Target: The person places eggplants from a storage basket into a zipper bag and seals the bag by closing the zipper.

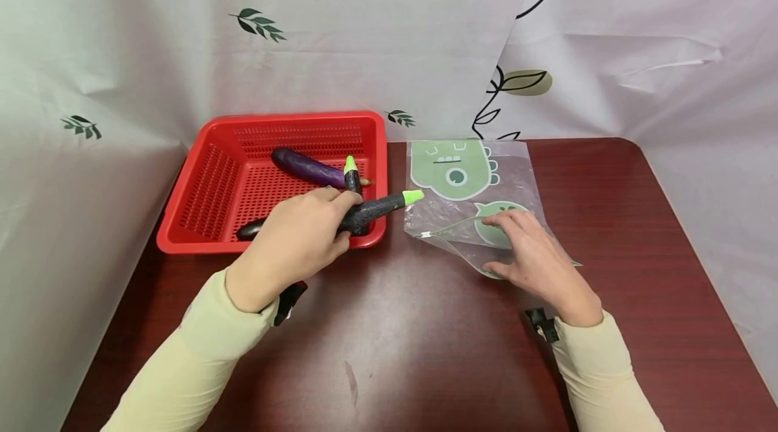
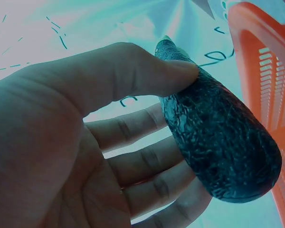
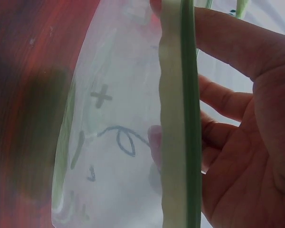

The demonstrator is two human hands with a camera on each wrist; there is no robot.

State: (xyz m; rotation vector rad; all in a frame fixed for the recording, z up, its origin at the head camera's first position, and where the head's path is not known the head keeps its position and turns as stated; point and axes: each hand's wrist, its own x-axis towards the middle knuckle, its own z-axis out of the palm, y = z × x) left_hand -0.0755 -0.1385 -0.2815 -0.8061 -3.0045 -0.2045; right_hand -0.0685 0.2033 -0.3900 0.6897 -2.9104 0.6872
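Left hand grip wrapped round a dark eggplant over the red basket's front rim, right hand pinching the zip bag mouth on the desk.

Left hand gripping dark eggplant beside red basket, right hand holding zip bag
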